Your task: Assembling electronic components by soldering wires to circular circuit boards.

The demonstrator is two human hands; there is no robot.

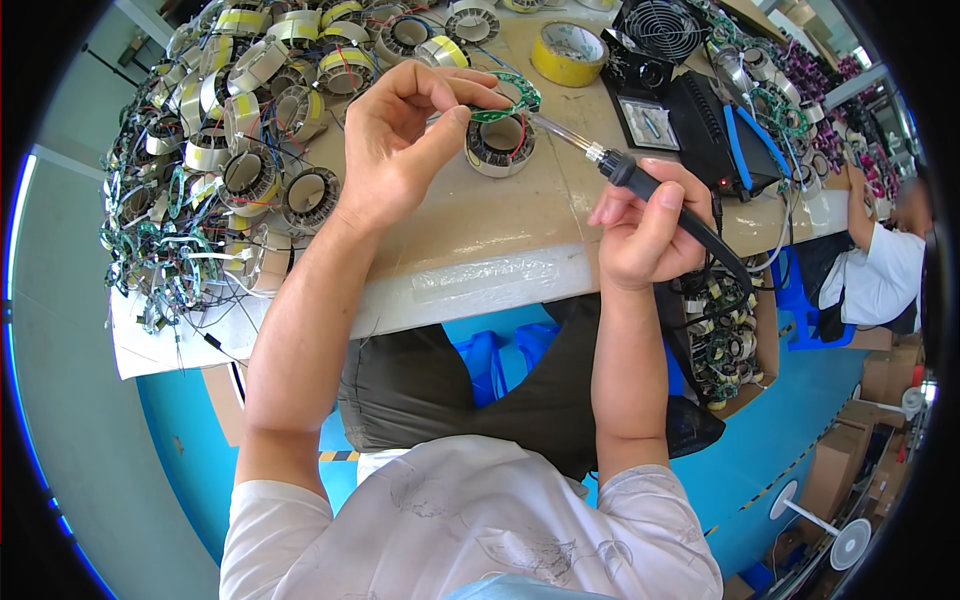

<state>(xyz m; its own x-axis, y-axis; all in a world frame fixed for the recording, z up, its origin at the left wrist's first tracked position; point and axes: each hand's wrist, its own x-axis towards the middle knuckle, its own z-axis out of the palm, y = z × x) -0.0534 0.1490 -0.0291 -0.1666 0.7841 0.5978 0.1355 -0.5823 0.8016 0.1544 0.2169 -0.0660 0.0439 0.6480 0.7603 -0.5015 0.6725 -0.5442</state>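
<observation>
My left hand (405, 135) pinches a curved green circuit board (522, 90) by its edge, above the table. Below the board stands a ring-shaped motor stator (500, 150), dark inside with a pale outer band and a red wire. My right hand (655, 225) grips a soldering iron (640, 178) by its black handle. The iron's metal tip points up and left and meets the board's right edge; whether it touches cannot be made out. A black cable trails from the handle down to the right.
Several stators with wires and boards (245, 130) are heaped at left. At the back lie a yellow tape roll (568, 52), a fan (660, 30), a black soldering station (715, 125) and blue-handled pliers (750, 145). A box of stators (735, 350) sits below right; a co-worker (880, 270) sits beyond.
</observation>
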